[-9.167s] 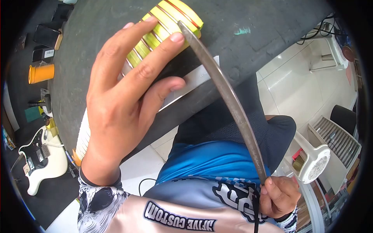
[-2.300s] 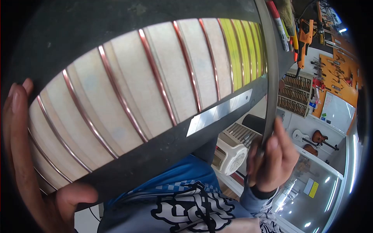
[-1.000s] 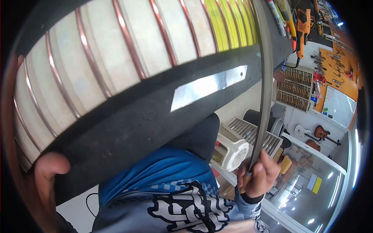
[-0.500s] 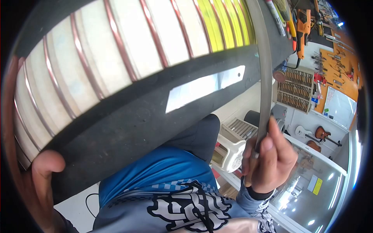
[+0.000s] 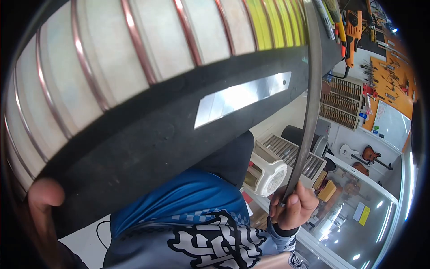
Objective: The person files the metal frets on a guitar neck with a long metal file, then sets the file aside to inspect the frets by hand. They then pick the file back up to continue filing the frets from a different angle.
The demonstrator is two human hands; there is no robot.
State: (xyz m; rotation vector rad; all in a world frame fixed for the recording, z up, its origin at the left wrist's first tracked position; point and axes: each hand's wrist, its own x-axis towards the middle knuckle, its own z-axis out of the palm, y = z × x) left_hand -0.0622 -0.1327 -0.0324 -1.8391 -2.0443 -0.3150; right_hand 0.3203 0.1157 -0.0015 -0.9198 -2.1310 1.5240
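Observation:
A fretboard (image 5: 112, 49) with shiny copper-toned frets fills the upper left, pale masking tape between most frets and yellow tape (image 5: 280, 24) toward the right end. My right hand (image 5: 295, 208) is closed around the handle end of a long, narrow metal file (image 5: 309, 112). The file's far part crosses the fretboard's yellow-taped end. At the lower left, my left hand (image 5: 46, 193) grips the near end of the neck, its thumb by the fretboard edge; the other fingers are mostly hidden. A shiny metal plate (image 5: 242, 101) with a small hole lies on the dark work surface (image 5: 148, 148).
An orange power tool (image 5: 353, 33) and several markers (image 5: 324, 20) lie at the upper right. Below the bench stand a white plastic stool (image 5: 268, 175) and a slatted rack (image 5: 286, 150). Farther back are a tool rack (image 5: 340, 103), hanging guitars (image 5: 371, 154) and a glass-topped case (image 5: 358, 219).
My right hand has drawn back toward my body, down and slightly left, with the file sliding along. My view has shifted a little; my left hand keeps its place at the neck's end.

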